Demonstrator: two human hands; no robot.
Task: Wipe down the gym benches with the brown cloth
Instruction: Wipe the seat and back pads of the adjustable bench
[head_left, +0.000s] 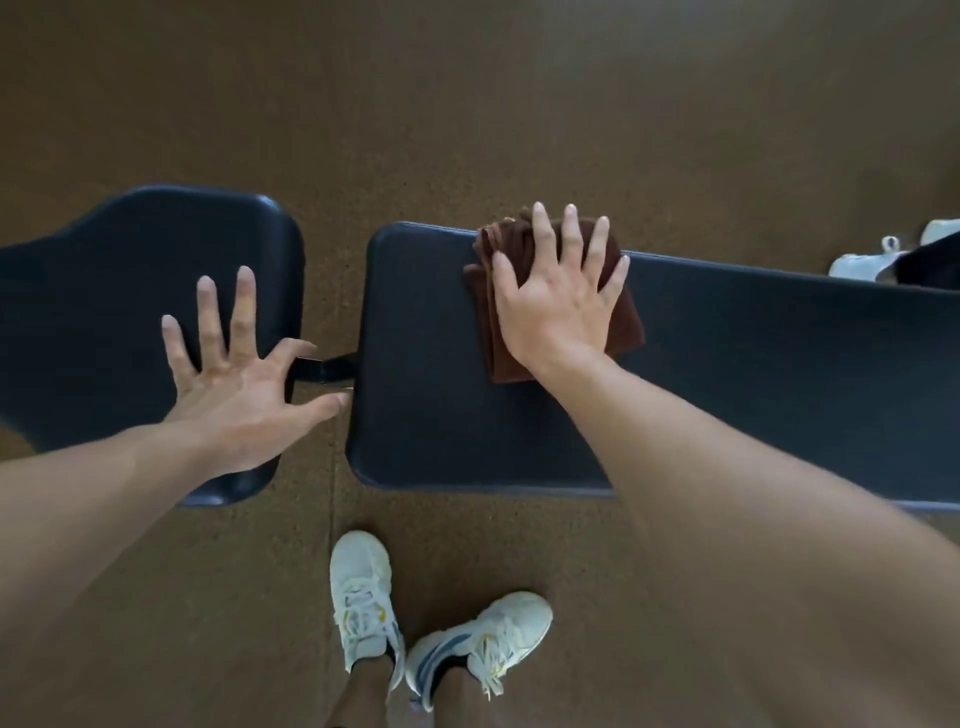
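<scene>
A folded brown cloth (626, 325) lies on the far edge of the long black bench pad (753, 364), near its left end. My right hand (558, 299) presses flat on the cloth with fingers spread and straight. My left hand (241, 387) rests flat with spread fingers on the right side of the black seat pad (104, 291); its thumb reaches toward the gap between the two pads. A black metal bracket (324, 368) joins the pads in that gap.
Brown speckled floor (467, 104) surrounds the bench. My feet in white sneakers (363, 603) stand just in front of the gap. Another person's white shoes (872, 257) show beyond the bench at the far right.
</scene>
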